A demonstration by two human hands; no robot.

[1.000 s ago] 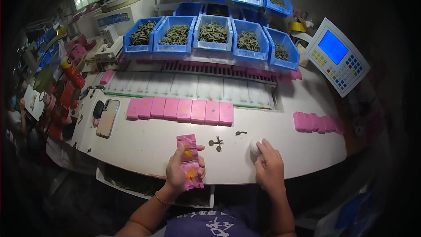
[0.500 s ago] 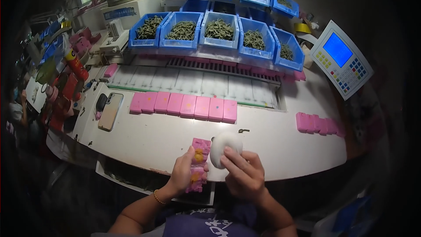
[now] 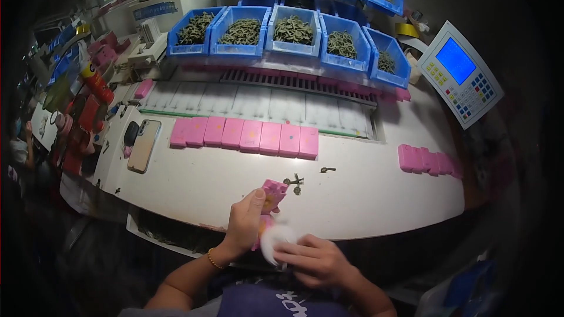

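Note:
My left hand [image 3: 244,220] is closed around a pink rubber mould [image 3: 274,191], which is spread into two parts with a yellow mark on the inner faces. A round white pad [image 3: 275,245], smeared by motion, is gripped in my right hand [image 3: 317,258] and lies over the lower mould part. Whether the pad touches the mould I cannot tell. Just beyond the mould, a small branched dark-green piece [image 3: 296,183] rests on the white table [image 3: 364,199]. Another dark-green piece [image 3: 328,169] lies a little farther right.
A row of pink mould blocks [image 3: 251,136] crosses the table, with a phone [image 3: 144,147] to its left. More pink blocks [image 3: 429,161] sit at the right. Behind stand blue bins [image 3: 235,50] of dark-green pieces and a keypad panel [image 3: 461,76]. An open drawer [image 3: 170,243] juts out below.
My right hand has brought the white pad down and left, from beside the mould to its lower part. The mould's upper part has tilted right. The branched piece has come into sight.

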